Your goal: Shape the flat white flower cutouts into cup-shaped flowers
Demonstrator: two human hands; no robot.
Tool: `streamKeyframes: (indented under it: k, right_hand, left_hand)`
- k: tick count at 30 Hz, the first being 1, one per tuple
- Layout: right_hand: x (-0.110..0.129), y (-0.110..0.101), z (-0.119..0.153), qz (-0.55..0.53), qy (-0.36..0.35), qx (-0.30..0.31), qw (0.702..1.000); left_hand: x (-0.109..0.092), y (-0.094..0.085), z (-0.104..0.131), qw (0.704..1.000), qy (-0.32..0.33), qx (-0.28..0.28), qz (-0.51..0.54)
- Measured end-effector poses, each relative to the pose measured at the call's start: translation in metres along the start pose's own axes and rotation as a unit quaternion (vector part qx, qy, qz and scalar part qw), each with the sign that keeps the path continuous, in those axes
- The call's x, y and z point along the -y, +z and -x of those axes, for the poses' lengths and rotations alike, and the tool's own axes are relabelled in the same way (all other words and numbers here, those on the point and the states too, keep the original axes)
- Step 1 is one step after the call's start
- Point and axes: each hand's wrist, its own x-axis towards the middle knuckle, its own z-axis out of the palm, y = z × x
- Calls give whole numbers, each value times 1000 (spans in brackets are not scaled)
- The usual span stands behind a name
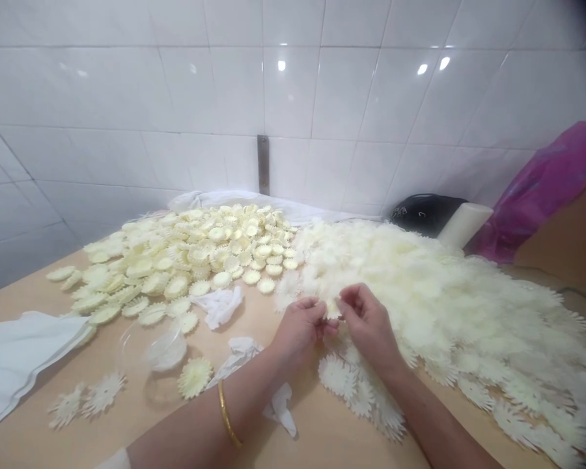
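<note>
Between the fingertips of my two hands is a small pale-yellow petal-edged piece [332, 309], mostly covered by the fingers. My left hand [300, 326] pinches its left side, and my right hand [368, 322] grips it from the right with thumb and fingers closed. Behind and right of the hands spreads a large heap of white, flower-shaped cutouts [449, 312]. A few flat white cutouts [339, 378] lie just below my right hand. To the left is a pile of pale-yellow cupped, scalloped pieces [176, 260].
Crumpled tissues [219, 306], a clear plastic cup [166, 352], a yellow flower piece [195, 378] and white cutouts [104, 393] lie left on the wooden table [141, 426]. White sheets [24, 358] sit farther left. A white roll [463, 225], black object [424, 212] and magenta bag [527, 195] stand back right.
</note>
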Motion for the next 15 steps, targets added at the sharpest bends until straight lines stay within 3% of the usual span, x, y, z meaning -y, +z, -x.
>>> streamKeyframes:
  k: [4, 12, 15]
  right_hand:
    - [0, 0, 1, -42, 19, 44, 998]
    - [7, -1, 5, 51, -77, 88, 992]
    - [9, -3, 3, 24, -49, 134, 989]
  left_hand:
    - [3, -5, -3, 999, 8, -4, -33]
    - [3, -13, -5, 993, 51, -5, -103]
    - [2, -13, -4, 994, 45, -6, -100]
